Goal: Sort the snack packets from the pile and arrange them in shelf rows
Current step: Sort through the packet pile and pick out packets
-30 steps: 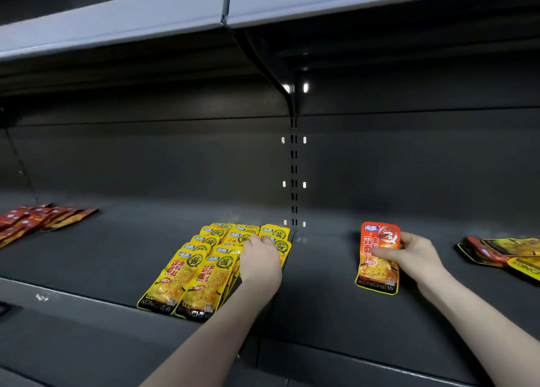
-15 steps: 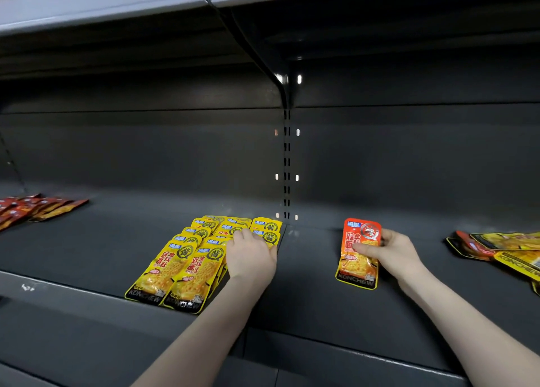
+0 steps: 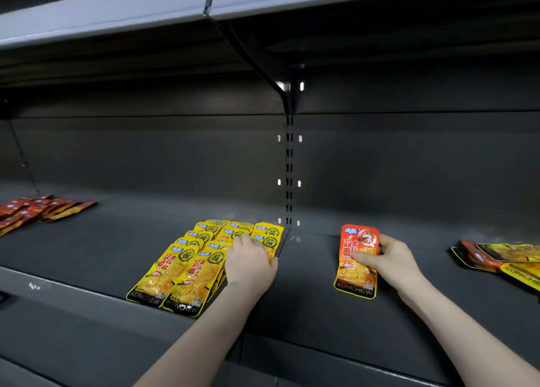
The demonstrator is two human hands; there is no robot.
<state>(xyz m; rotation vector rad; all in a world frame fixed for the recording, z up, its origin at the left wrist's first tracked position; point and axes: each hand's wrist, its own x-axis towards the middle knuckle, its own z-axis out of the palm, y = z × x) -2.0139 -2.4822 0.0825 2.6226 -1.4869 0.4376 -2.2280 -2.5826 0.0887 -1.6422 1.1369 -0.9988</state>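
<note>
Orange packet [image 3: 357, 262] lies flat on the shelf [image 3: 306, 299], long axis 6-to-12, logo end far. The right hand [image 3: 393, 262] pinches its 3 o'clock edge; square it before letting go. At 9 o'clock, the left hand [image 3: 249, 262] presses flat-fingered on the yellow rows [image 3: 187, 267]. The pile [image 3: 502, 261] waits at 3 o'clock.

dark shelf [image 3: 87, 252] | yellow packets [image 3: 187, 267] | orange packet [image 3: 355, 281] | mixed pile [image 3: 502, 262] | red packets [image 3: 32, 210]
</note>
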